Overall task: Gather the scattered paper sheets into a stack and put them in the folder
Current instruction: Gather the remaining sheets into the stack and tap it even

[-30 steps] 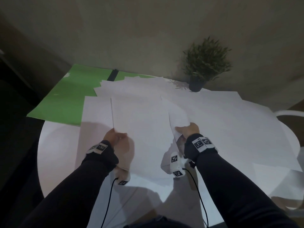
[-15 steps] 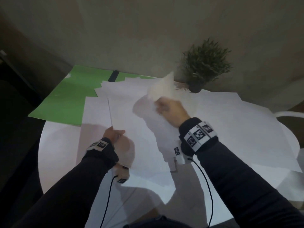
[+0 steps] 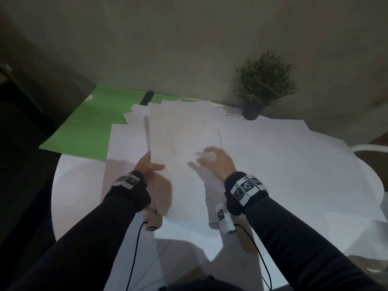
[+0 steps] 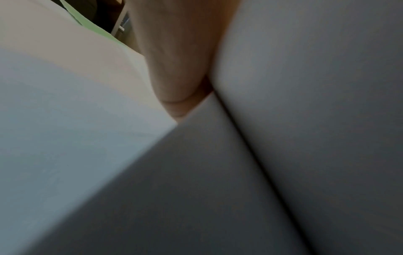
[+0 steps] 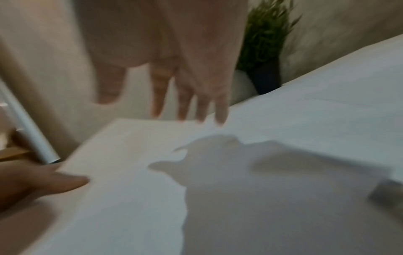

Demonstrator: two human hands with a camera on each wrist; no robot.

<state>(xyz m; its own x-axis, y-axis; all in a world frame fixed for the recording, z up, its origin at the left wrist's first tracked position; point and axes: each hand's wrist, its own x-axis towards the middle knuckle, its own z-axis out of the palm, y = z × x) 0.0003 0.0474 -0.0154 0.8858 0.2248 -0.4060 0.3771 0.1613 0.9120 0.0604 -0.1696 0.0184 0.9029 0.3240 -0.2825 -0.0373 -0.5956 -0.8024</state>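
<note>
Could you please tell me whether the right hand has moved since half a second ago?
Yes. The right hand has dropped back from near the potted plant toward the person, and is now open above the held sheets.

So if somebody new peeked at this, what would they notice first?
Probably all the white paper sheets spread over the round table. In the middle, the left hand pinches a small stack while the right hand hovers open above it. A bright green folder lies far left, and a potted plant stands at the back.
</note>
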